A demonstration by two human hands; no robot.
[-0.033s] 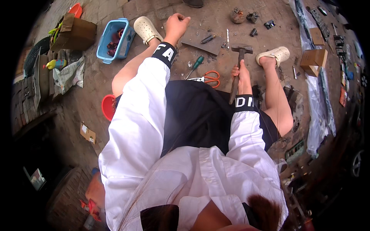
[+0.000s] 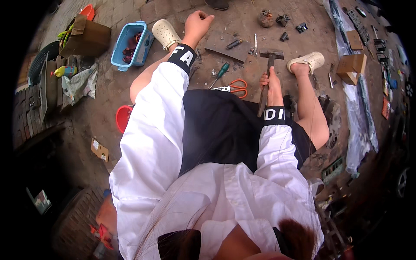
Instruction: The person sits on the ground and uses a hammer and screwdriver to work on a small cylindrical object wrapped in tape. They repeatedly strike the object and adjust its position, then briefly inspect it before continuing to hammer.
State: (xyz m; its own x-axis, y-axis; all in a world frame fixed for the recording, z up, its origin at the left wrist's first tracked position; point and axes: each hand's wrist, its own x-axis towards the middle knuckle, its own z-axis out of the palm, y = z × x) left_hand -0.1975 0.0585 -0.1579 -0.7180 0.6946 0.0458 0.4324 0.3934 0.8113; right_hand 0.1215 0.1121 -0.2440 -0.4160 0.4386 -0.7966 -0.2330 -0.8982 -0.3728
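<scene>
My right hand (image 2: 273, 89) is wrapped round the handle of a hammer (image 2: 272, 55), its dark head pointing away from me. Farther off on the left, my left hand (image 2: 198, 27) is held with curled fingers; whether anything is in them is hidden. Close to that hand lies a flat dark metal plate (image 2: 216, 42), with a dark cylindrical part (image 2: 234, 43) on it. Between my arms, on the ground, are a green-handled screwdriver (image 2: 223, 69) and orange-handled scissors (image 2: 239, 82). A thin metal strip (image 2: 255, 43) lies beyond the hammer.
At the left stand a blue plastic basket (image 2: 115, 55) with dark reddish scraps, a cardboard box (image 2: 93, 38) and a red bowl (image 2: 122, 118). Several dark metal parts (image 2: 282, 20) lie ahead. On the right are a small open carton (image 2: 350, 65) and plastic sheeting (image 2: 356, 117).
My left hand and forearm have shifted very slightly away from me and to the left. The hammer stays in my right hand, almost still.
</scene>
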